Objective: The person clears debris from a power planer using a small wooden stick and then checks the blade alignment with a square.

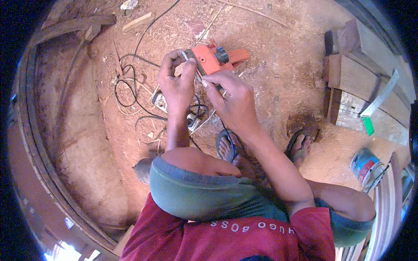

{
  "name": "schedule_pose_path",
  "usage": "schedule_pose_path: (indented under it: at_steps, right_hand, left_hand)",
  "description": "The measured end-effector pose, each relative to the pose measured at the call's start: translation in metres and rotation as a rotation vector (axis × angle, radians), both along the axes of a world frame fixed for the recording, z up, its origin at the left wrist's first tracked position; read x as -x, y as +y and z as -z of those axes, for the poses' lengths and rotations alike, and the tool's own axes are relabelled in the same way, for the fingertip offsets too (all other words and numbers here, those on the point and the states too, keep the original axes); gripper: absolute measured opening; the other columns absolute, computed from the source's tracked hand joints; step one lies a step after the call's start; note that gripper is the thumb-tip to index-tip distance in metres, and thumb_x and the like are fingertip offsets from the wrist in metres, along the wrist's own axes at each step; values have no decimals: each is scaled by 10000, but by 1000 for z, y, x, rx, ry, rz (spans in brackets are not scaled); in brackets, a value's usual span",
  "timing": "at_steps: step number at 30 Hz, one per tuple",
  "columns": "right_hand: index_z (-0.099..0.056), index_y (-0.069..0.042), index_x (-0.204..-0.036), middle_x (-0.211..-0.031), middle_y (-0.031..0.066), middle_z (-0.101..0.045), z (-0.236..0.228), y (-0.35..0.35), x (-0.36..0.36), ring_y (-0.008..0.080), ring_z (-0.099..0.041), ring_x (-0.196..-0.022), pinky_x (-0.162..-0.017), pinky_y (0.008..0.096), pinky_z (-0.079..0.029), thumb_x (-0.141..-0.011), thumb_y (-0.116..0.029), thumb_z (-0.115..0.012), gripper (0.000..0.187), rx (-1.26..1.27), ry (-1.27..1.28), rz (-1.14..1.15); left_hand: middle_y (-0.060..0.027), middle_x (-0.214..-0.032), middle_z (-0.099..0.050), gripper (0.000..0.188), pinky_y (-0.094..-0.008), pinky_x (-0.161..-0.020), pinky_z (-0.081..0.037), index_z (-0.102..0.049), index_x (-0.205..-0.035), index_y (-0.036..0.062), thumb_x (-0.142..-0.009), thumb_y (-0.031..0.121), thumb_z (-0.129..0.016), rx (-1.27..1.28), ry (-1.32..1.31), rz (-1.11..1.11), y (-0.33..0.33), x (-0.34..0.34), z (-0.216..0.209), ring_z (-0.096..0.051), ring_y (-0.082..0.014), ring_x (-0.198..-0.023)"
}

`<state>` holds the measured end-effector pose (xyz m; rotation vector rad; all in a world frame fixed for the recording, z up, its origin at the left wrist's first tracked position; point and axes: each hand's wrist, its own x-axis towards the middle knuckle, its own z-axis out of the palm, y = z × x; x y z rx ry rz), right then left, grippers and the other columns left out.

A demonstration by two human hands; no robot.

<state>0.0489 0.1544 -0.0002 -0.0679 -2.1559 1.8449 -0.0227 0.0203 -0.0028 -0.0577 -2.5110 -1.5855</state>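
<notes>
An orange power tool [211, 58] that looks like an electric hand planer, with a dark round knob, is in front of me above the sawdust floor. My left hand [177, 80] is closed on its left edge, thumb on the near side and fingers curled round the end. Along that edge lies a thin, shiny metal strip [198, 75]. The thumb and forefinger of my right hand [233, 93] pinch the strip's lower end, against the tool. What the left fingers touch behind the edge is partly hidden.
A black cable [138, 48] loops over the floor to a socket block [160, 102] left of my hands. At right, wooden beams [357, 80] carry a try square [383, 93] with a green handle. A blue tin [365, 164] stands nearer. Curved dark timber [32, 117] borders the left.
</notes>
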Motion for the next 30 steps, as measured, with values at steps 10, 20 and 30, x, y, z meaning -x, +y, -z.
schedule_pose_path:
  at_steps: [10,20,30]
  right_hand:
    - [-708,-8,-983,-900,152,-682,6,0,0,345,-675,-834,-730,426,-544,-807,4,-716,176,-380,147,17]
    - [-715,-20,-957,-880,119,-670,11,1,5,307,-672,-818,-698,400,-545,-786,14,-735,176,-339,283,47]
    - [-687,-37,-950,-899,139,-654,-2,-5,16,358,-666,-800,-685,454,-544,-872,-88,-674,93,-88,127,67]
  left_hand:
    - [-74,-964,-681,207,-300,-854,-522,-629,-1048,-13,-844,4,-655,-20,-46,35,3,2,-9,-652,-142,-937]
    - [-73,-1012,-678,220,-298,-854,-524,-624,-1087,-14,-871,7,-663,-76,-107,53,0,0,-10,-650,-144,-972]
    - [-79,-1038,-689,244,-290,-840,-532,-622,-1172,-7,-947,82,-657,-303,-221,58,0,-1,-12,-645,-132,-960]
